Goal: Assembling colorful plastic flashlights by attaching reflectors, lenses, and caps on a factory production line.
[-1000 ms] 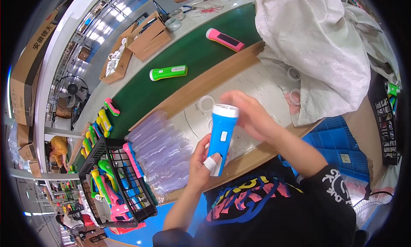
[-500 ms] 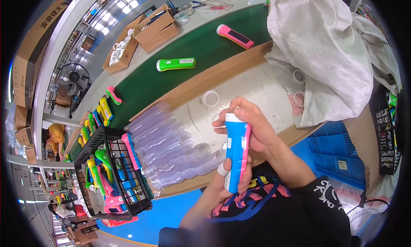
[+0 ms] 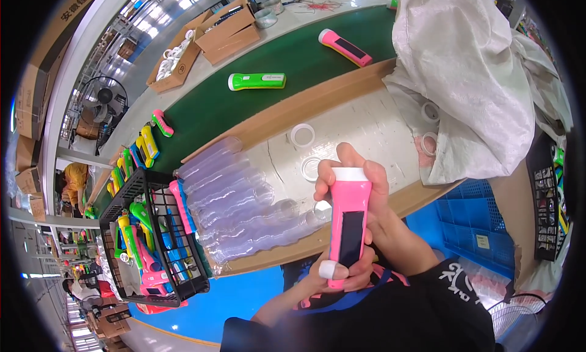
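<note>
Upright before my chest is a flashlight point(image 3: 352, 208), its pink side with a dark panel toward me and a white ring around its head. My right hand point(image 3: 373, 184) wraps the head end from behind and the right. Lower down, my left hand point(image 3: 345, 272) closes around the tail, a white wrap on one finger. Just beyond the head, a white ring point(image 3: 311, 168) lies in the cardboard tray point(image 3: 287, 119); another white ring point(image 3: 303, 135) is farther back. Clear plastic lens cups point(image 3: 235, 199) lie in stacked rows at the tray's left.
A black basket point(image 3: 183, 294) of colourful flashlights stands left. On the green belt point(image 3: 201, 108) lie a green flashlight point(image 3: 257, 81) and a pink flashlight point(image 3: 345, 47). A white woven sack point(image 3: 464, 77) covers the tray's right end. Open cardboard boxes point(image 3: 229, 35) sit beyond the belt.
The flashlight has been turned about its length: its blue side faced me before, now the pink side with the dark panel does. Both hands still hold it, slightly farther right.
</note>
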{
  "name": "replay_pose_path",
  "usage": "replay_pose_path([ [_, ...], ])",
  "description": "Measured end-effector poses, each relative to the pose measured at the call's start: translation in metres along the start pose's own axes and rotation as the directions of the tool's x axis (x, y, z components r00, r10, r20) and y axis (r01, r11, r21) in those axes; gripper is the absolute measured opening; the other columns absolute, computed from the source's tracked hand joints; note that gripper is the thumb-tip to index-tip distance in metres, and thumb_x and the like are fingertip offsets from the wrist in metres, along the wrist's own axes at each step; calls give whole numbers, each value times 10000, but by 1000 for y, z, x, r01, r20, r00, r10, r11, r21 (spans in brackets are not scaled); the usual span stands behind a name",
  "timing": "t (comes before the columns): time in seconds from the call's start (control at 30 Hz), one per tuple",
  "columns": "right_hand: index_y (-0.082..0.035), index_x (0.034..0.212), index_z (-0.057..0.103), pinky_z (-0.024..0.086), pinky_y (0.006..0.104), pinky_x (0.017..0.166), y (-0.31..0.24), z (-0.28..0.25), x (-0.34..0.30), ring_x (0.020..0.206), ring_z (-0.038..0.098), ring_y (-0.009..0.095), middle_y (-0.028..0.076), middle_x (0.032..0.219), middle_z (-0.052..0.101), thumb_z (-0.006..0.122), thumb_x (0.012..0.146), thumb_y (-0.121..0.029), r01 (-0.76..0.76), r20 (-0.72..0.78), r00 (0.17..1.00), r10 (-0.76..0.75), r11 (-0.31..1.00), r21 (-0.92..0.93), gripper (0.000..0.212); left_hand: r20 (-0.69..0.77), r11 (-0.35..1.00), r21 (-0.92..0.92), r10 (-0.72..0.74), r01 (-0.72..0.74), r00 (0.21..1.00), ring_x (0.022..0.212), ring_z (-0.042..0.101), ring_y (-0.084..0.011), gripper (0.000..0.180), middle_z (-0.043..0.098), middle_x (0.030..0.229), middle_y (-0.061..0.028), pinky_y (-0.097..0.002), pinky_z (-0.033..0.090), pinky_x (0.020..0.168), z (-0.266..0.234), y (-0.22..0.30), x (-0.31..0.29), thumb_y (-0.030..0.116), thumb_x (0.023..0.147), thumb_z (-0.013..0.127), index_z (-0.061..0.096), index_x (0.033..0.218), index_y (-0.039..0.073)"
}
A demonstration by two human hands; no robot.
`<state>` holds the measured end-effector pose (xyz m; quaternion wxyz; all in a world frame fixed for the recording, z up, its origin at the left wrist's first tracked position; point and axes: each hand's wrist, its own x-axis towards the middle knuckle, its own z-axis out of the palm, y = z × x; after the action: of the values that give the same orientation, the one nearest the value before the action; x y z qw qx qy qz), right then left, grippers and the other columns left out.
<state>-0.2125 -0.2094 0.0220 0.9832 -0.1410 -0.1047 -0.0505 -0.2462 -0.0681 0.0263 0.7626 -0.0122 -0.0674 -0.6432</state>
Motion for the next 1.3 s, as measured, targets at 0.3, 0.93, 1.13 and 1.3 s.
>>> replay_pose_path([
  [0.3, -105, 898, 418, 510, 396, 837, -15, 8, -13, 915, 618, 284, 196, 996, 567, 586, 831, -120, 74, -122, 974, -193, 775, -628, 181, -221, -236, 876, 577, 419, 787, 692, 598, -272, 513, 573, 848, -142, -398, 457, 643, -26, 41, -3, 139, 663, 677, 437, 1098, 9],
  [0.93, -70, 1107, 542, 439, 265, 792, -37, -19, 5, 894, 531, 94, 21, 970, 569, 453, 957, -331, -215, -457, 889, -38, 846, -488, 314, -330, 992, 113, 87, -53, 940, 553, 549, -257, 554, 563, 861, -249, -316, 438, 394, -44, 74, -3, 354, 840, 596, 409, 1208, -15],
  [1.13, -90, 1046, 547, 433, 245, 732, -37, -32, 16, 857, 521, 78, -2, 935, 564, 494, 938, -353, -270, -476, 879, -30, 791, -548, 288, -428, 981, 191, 113, -33, 897, 576, 576, -258, 533, 586, 916, -193, -315, 463, 404, -42, 92, 0, 384, 851, 579, 443, 1193, -2],
  [1.3, -35, 1066, 534, 444, 350, 838, -42, -56, 31, 998, 534, 256, 115, 1070, 548, 631, 818, -162, -200, -137, 962, -236, -270, -942, 295, -408, 601, 798, 600, -50, 689, 893, 614, -234, 490, 601, 998, -99, -350, 508, 780, -25, 183, 38, 371, 867, 595, 475, 1172, 6],
])
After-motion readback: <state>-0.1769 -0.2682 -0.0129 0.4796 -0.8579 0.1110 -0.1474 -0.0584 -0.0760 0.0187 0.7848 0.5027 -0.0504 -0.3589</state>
